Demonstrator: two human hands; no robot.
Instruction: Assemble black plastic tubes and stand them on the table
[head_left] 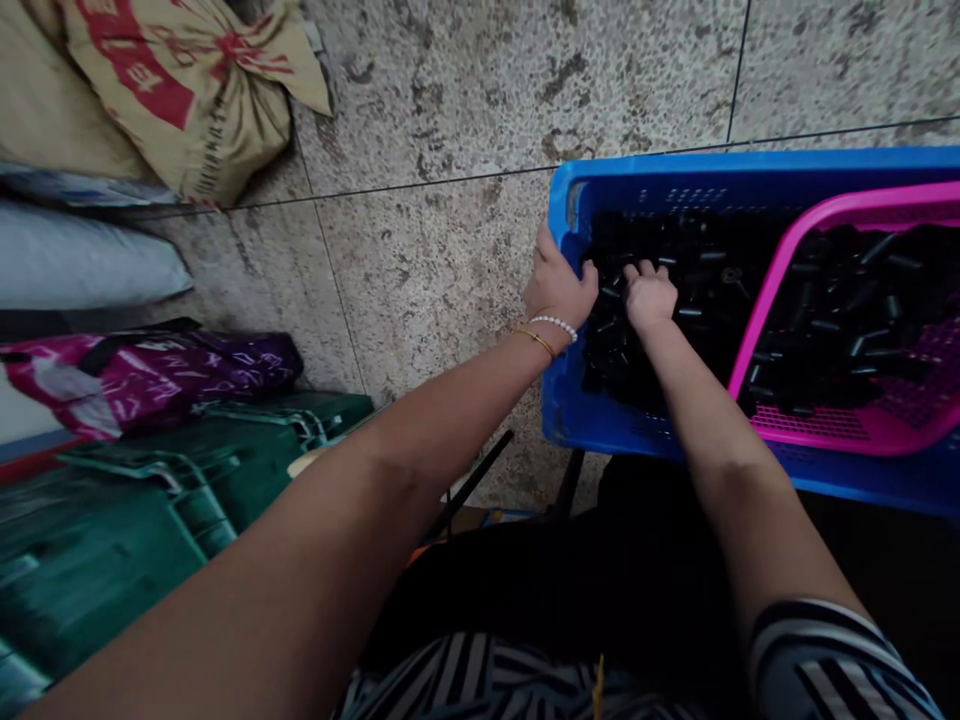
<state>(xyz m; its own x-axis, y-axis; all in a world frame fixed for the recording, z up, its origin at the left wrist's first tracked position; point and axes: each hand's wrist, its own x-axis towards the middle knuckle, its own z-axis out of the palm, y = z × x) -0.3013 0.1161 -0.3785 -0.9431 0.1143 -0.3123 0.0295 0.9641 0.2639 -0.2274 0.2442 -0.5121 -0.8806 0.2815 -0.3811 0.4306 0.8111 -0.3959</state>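
Note:
A blue plastic crate (pixel 562 385) on the right holds many small, shiny black cylindrical pieces (pixel 694 313). My left hand (pixel 559 283) is closed around the crate's left wall, its thumb on the inner side. Two bracelets, one of white beads and one gold-coloured, circle that wrist. Down among the black pieces is my right hand (pixel 651 297), its fingers bent into them; the fingertips are partly hidden, and what they grip cannot be made out. Inside the crate, to the right of this hand, a pink basket (pixel 769 300) contains more of the same black pieces.
Tan sacks with red print (pixel 225 130) lie at the upper left, above a pale sack (pixel 90 262). Below them are a purple bag (pixel 225 368) and green plastic crates (pixel 112 530). Speckled floor tiles (pixel 435 260) stretch between these and the blue crate.

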